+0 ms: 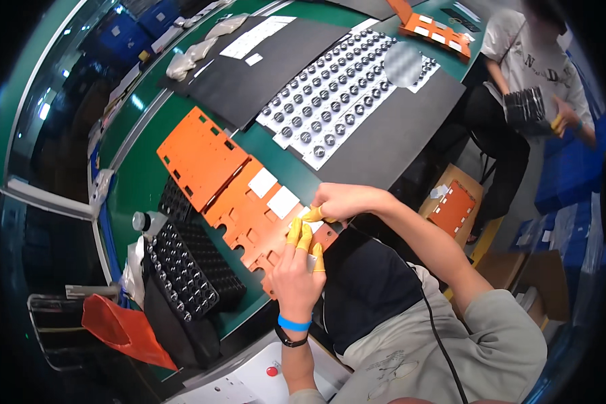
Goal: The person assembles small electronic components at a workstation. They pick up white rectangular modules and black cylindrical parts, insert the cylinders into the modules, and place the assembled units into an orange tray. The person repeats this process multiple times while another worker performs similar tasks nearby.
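Orange panel (257,223): left hand (297,275) extended, right hand (347,200) curled (grip unclear), at the near white label (314,225); uneven pressure might crease it.

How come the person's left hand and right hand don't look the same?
The left hand has a blue wristband and a black wristband below it, while the right hand has a bare wrist.
The left hand points up the picture; the right hand points left.
Both wear yellow finger covers and are at the orange panel.
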`<state>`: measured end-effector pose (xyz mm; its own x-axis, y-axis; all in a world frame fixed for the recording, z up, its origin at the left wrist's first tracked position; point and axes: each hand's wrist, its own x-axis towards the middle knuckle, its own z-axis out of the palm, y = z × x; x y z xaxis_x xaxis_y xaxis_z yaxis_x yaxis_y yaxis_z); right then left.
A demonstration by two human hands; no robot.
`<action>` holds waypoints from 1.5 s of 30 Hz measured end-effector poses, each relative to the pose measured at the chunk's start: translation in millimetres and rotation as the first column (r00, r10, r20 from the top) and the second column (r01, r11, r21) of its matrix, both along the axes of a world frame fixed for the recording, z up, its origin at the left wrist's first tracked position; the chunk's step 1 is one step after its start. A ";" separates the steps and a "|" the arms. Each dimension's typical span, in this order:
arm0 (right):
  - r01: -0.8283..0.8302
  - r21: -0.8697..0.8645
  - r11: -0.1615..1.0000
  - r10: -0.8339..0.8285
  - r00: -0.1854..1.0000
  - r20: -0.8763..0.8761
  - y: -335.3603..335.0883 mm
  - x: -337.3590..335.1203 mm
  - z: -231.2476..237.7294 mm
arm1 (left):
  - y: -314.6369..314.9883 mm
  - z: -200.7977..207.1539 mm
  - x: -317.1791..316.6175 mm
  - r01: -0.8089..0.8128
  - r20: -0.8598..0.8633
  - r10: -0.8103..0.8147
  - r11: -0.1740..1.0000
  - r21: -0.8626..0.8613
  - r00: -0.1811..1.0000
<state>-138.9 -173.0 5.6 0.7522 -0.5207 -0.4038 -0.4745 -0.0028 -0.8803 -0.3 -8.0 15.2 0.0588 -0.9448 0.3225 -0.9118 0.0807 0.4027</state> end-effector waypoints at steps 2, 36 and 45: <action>-0.018 -0.031 0.999 0.018 0.999 -0.028 0.5 -0.1 -0.5 | -0.5 -2.6 0.2 -0.019 -0.024 0.019 1.000 0.012 1.000; 0.048 -0.224 0.973 -0.033 0.997 0.073 21.9 -11.9 1.7 | -3.9 -7.6 -9.3 -0.108 -0.274 0.043 0.968 -0.227 0.961; 0.406 -0.323 0.855 -0.286 0.889 0.358 40.3 -9.9 5.8 | 12.7 -8.2 7.0 -0.212 -0.975 -0.222 0.952 -0.221 0.020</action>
<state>-148.8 -132.8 11.3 0.5436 -0.8351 0.0839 -0.2350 -0.2474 -0.9400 6.7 4.7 7.1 0.5161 -0.8446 0.1422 0.3586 0.3638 0.8597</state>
